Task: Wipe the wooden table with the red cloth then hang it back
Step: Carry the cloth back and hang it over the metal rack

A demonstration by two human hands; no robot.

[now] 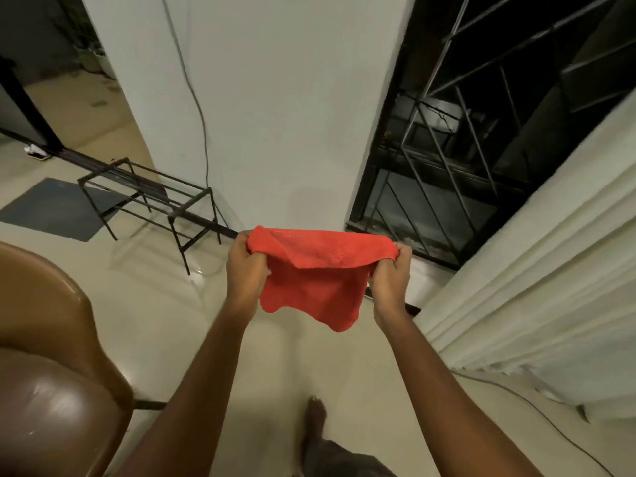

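Fingers of both hands are pinched tight on the top corners of the red microfibre cloth [315,280], the left hand [246,266] gripping its left corner and the right hand [390,273] gripping its right corner, so the cloth is stretched between them in mid-air. Its upper edge folds forward in a loose flap over the front, while the lower part hangs free below the knuckles with a wavy bottom edge, touching nothing else. Both bare forearms reach forward from the bottom of the view, and one bare foot [315,421] stands on the glossy cream tiled floor [179,321] beneath them. Straight ahead of the cloth rises a plain white wall [275,115] with a thin dark cable [199,108] running down it. To the right of the wall is a dark window opening with a black metal grille [457,149], and further right hangs a cream pleated curtain [550,253] whose hem reaches the floor. To the left of the wall stands an empty black metal wire rack [148,197] on thin legs, with a grey floor mat [58,208] lying just beyond it. At the lower left edge sits a shiny brown leather armchair [51,356], close beside the left forearm but apart from it. No wooden table shows in this view.
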